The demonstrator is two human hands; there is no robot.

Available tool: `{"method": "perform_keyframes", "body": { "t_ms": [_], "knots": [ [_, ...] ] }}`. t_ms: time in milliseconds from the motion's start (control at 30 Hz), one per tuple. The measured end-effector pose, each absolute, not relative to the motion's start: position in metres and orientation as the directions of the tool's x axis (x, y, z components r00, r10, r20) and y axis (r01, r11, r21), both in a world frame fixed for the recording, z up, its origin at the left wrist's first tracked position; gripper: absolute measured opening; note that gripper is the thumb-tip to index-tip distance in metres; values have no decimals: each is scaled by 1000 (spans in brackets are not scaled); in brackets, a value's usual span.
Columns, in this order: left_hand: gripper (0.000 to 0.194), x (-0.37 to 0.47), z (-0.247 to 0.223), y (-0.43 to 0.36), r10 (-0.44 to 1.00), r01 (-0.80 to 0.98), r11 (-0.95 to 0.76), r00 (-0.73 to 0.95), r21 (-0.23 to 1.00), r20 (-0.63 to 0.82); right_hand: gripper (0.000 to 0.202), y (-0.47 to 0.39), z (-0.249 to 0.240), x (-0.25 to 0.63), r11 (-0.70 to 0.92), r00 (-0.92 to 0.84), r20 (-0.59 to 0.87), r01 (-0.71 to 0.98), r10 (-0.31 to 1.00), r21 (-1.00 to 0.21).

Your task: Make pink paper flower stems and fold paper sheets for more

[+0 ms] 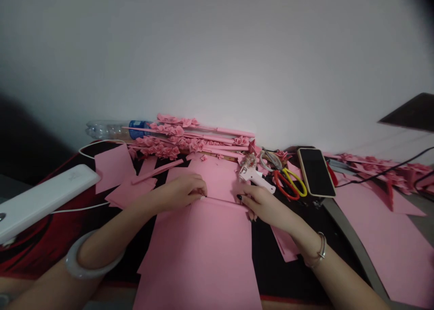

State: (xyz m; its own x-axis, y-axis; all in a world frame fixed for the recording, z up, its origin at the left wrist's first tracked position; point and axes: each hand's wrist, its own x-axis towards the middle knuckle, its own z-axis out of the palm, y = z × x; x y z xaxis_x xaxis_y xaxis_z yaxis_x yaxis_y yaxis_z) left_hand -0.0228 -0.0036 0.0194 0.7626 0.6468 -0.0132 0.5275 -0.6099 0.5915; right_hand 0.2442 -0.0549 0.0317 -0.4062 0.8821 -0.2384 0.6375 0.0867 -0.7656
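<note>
Down at the bottom centre of the frame, large pink sheets (pixel 200 264) lie overlapping on the dark table (pixel 285 280). A pale bangle (pixel 73 260) circles the left forearm at lower left, and a silver bracelet (pixel 321 252) sits on the right wrist at lower right. Just above the middle of the sheets, a thin pink paper roll (pixel 224 203) lies crosswise. The left hand (pixel 193 188) has its fingers pinched on the roll's left end, and the right hand (pixel 256 201) is closed around its right end, the dark-nailed thumb side uppermost. At the left edge rests a long white box (pixel 50 197), with smaller pink squares (pixel 113 167) to its right. Right of centre, a white glue gun (pixel 257 178) lies near scissors (pixel 278 166) with one red and one yellow handle; a phone (pixel 317 172) with a dark screen is just beside them. Farther back, pink paper flowers (pixel 190 143) are heaped in front of the grey wall (pixel 217 52), next to a clear bottle (pixel 108 130) with a blue label.
</note>
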Motion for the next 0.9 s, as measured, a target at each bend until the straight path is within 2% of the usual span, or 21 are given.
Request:
{"method": "perform_keyframes", "body": {
  "t_ms": [133,300,500,733,900],
  "knots": [
    [20,-24,19,-3,643,522,-608,765,598,-14,8,-54,30,245,87,-423,-245,628,872,-773],
    [22,-24,22,-3,646,513,-586,763,627,-22,14,-54,29,247,106,-443,-239,624,864,-774],
    [22,-24,23,-7,653,541,-548,754,638,-78,14,-55,27,249,222,-442,-152,682,884,-697],
    [16,-24,26,-9,645,554,-519,754,651,-127,10,-57,29,247,241,-460,-165,698,872,-675],
    [17,-25,23,-8,648,545,-542,755,640,-95,15,-57,25,248,309,-480,-112,707,870,-637]
  ]
}}
